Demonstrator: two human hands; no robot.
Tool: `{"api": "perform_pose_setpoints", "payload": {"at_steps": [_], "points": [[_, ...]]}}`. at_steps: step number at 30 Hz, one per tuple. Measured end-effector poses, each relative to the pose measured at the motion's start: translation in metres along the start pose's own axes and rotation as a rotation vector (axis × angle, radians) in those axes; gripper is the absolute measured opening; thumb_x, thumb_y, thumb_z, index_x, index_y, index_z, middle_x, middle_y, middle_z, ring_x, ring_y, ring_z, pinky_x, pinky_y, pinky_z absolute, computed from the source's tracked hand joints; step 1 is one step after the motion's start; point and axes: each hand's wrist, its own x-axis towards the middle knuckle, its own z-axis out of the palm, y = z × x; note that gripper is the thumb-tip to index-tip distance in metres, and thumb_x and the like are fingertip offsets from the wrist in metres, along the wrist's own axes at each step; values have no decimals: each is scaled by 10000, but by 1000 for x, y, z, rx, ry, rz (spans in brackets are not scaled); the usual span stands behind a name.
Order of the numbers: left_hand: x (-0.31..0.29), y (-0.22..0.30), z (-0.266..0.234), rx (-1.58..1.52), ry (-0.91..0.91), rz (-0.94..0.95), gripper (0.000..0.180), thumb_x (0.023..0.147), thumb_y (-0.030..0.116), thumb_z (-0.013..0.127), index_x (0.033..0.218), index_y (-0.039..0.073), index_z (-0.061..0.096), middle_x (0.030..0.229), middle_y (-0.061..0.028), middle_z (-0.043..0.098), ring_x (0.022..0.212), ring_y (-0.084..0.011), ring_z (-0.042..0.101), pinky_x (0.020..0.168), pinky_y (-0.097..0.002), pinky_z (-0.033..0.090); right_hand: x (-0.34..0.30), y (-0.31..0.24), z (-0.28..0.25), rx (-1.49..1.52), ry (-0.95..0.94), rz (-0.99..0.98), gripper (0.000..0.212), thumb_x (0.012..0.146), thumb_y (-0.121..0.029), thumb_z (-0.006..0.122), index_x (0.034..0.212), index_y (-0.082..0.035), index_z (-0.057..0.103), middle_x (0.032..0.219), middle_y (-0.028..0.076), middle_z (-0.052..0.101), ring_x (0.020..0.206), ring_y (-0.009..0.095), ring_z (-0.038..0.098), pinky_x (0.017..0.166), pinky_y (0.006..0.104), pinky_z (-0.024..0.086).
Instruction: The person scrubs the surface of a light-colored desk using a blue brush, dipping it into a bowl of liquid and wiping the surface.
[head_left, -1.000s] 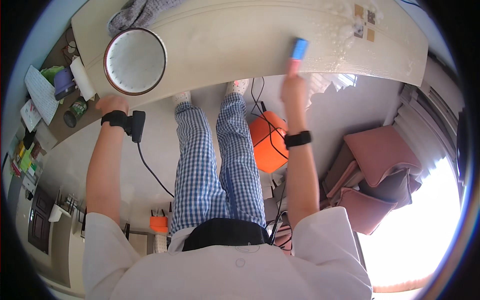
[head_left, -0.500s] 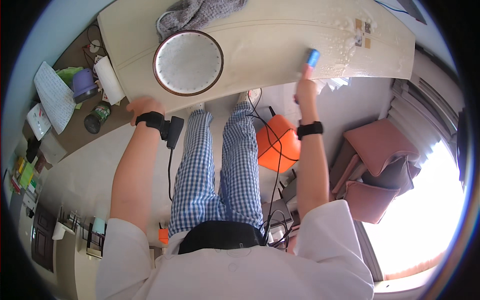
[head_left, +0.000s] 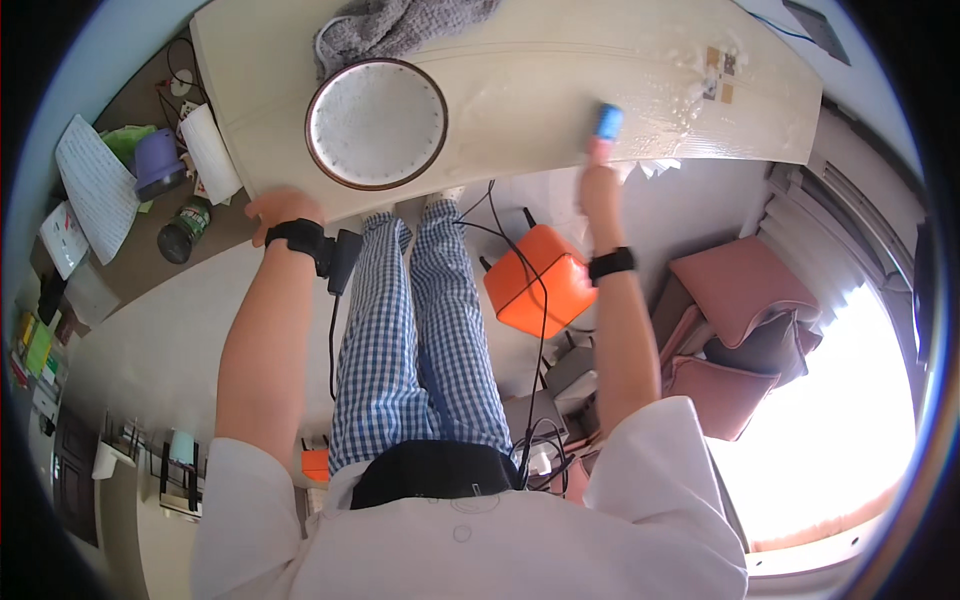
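Observation:
A cream tabletop (head_left: 500, 110) spans the upper part of the view, with wet patches and suds (head_left: 680, 105) on its right side. Closed around what looks like a blue-headed brush (head_left: 608, 122), my right hand (head_left: 598, 195) is over the table's near edge; motion blurs the hand and the brush. The blue end points away from me, over the table. Farther left, my left hand (head_left: 287, 207) rests at the near edge, fingers apart and holding nothing. Between the hands, nearer the left, a round white tray with a brown rim (head_left: 377, 122) lies on the tabletop.
A grey cloth (head_left: 395, 30) lies beyond the tray. A paper roll (head_left: 210, 155), a purple container (head_left: 160, 165), a dark jar (head_left: 185, 230) and written sheets (head_left: 97, 190) crowd the left side surface. Below are an orange stool (head_left: 545, 283), hanging cables and pink cushions (head_left: 745, 285).
My right hand has shifted slightly left with the brush. The left hand stays at the table edge. My legs and the view have shifted a little, and the orange stool shows more fully.

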Motion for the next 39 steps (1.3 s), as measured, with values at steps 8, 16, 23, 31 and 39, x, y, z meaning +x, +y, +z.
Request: {"api": "perform_pose_setpoints", "payload": {"at_steps": [8,16,23,31,39], "points": [[19,-21,8,1,-331,27,315,780,292,280,1019,140,418,1016,-11,480,925,-188,458,730,-353,385,-11,-30,13,-540,-40,-428,587,819,-445,276,821,81,537,711,200,559,601,309,560,492,396,441],[20,-37,11,36,-230,3,275,754,254,331,965,149,472,972,-20,511,870,-188,483,663,-353,386,-61,-51,41,-243,-202,-120,521,827,-390,300,807,78,531,663,205,548,662,320,564,555,391,450],[2,-37,-19,17,-54,-3,201,697,189,462,838,154,602,852,-34,588,747,-193,545,549,-369,385,-37,-17,50,-156,-67,-98,711,780,-556,263,693,91,544,635,257,536,678,382,546,544,421,436],[21,-38,6,131,-133,23,219,644,213,514,828,154,617,868,-42,592,774,-197,556,565,-369,414,-20,-43,24,-155,-204,114,333,811,-258,405,671,25,511,722,183,565,614,273,576,471,311,462],[24,-36,8,111,-88,79,196,644,231,527,792,148,625,855,-21,599,753,-176,560,590,-338,431,-34,-24,64,-670,-49,-685,275,795,-195,386,815,56,496,598,158,529,553,267,548,452,360,438]]}}
